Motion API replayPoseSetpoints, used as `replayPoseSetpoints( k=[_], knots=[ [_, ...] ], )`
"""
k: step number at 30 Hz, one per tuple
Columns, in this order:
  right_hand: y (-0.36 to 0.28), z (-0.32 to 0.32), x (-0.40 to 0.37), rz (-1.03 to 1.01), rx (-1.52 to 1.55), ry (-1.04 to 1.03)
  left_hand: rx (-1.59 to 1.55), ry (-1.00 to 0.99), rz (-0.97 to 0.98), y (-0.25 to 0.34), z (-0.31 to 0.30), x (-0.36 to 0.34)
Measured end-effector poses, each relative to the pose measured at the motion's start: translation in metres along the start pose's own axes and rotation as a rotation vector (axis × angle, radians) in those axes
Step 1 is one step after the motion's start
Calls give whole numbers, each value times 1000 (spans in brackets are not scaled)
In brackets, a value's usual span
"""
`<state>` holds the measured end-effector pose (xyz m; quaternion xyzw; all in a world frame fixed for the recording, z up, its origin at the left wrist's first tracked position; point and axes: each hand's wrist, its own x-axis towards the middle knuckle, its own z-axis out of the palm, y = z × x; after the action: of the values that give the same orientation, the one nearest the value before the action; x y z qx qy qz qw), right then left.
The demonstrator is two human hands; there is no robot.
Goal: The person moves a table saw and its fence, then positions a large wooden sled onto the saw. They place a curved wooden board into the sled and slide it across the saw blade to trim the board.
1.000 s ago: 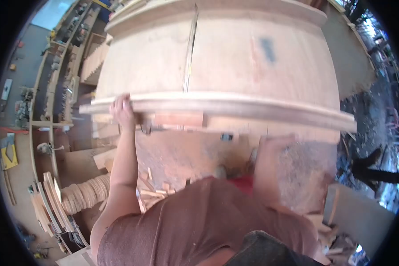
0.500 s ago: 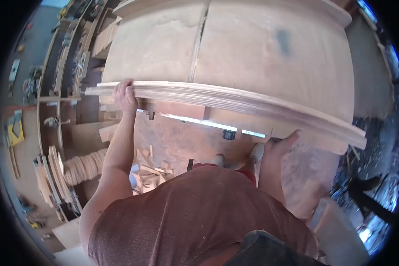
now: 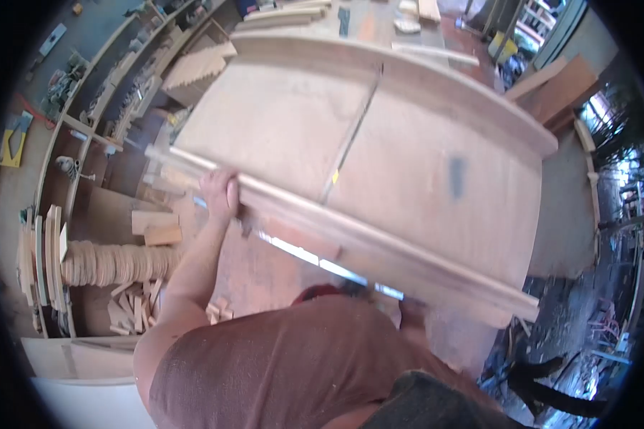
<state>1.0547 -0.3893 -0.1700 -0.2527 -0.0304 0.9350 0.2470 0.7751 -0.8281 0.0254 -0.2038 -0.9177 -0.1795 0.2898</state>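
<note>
A large pale wooden panel lies before me, with a dark seam running across it and a bluish smudge on its right part. Along its near edge runs a long wooden board, slanting down to the right. My left hand is wrapped over this board near its left end. My right hand is low, near the board's underside and close to my body; its fingers are hidden and blurred. A raised wooden board borders the panel's far edge.
Shelves with tools and wood pieces stand on the left. Below them are a row of thin wooden discs and loose offcuts. More wood strips lie beyond the panel. Dark clutter fills the right side.
My view has shifted, showing more beyond the panel's far edge. The near board now slants more steeply, its right end lower. My right hand has moved down and its fingers no longer show.
</note>
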Motion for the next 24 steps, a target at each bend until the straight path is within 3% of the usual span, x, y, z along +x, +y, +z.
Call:
replayPoseSetpoints(
  k=[14,24],
  knots=[
    [-55,30,47,-173,-288,217,-11,-36,42,1,-5,11],
    [-77,68,77,-231,-349,210,-44,-8,-35,27,5,18]
  ],
)
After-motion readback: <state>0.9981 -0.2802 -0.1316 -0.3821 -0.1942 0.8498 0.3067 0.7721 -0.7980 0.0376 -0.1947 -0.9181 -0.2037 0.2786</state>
